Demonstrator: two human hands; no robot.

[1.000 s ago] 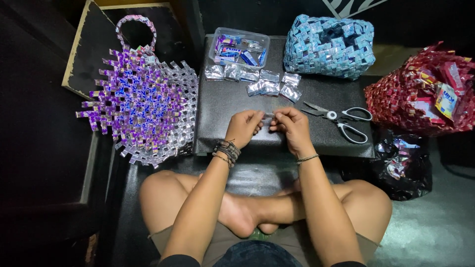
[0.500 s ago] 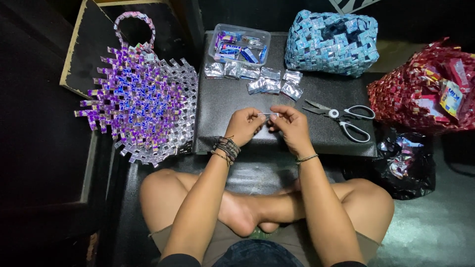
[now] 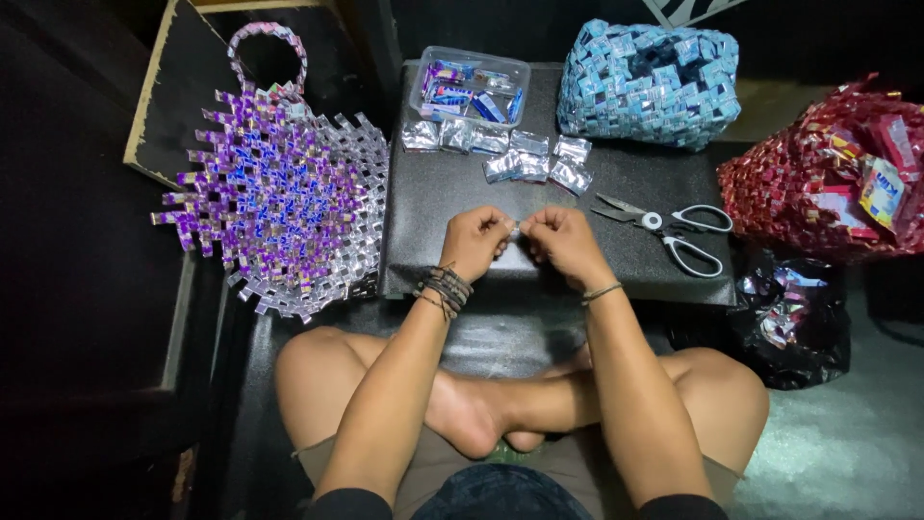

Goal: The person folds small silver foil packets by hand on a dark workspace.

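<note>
A small silver foil strip (image 3: 517,229) is pinched between the fingertips of the left hand (image 3: 474,241) and the right hand (image 3: 563,243), both closed on it just above the near edge of the black board (image 3: 433,207). The strip is tiny and slick-looking; a loose pinch could let it spring free and drop off the near edge into the lap, and too hard a pull might tear it. Both fists are curled, knuckles up, thumbs meeting at the middle, wrists resting low on the board, forearms running back over crossed legs.

Scissors (image 3: 664,229) lie just right of the right hand, blades pointing toward the far left. Folded silver pieces (image 3: 525,162) sit in a row near the far edge, before a clear tub (image 3: 470,89). A purple woven piece (image 3: 279,197) overlaps the left edge; a blue woven bag (image 3: 650,82) stands at the far right corner, a red one (image 3: 828,178) beyond the right edge.
</note>
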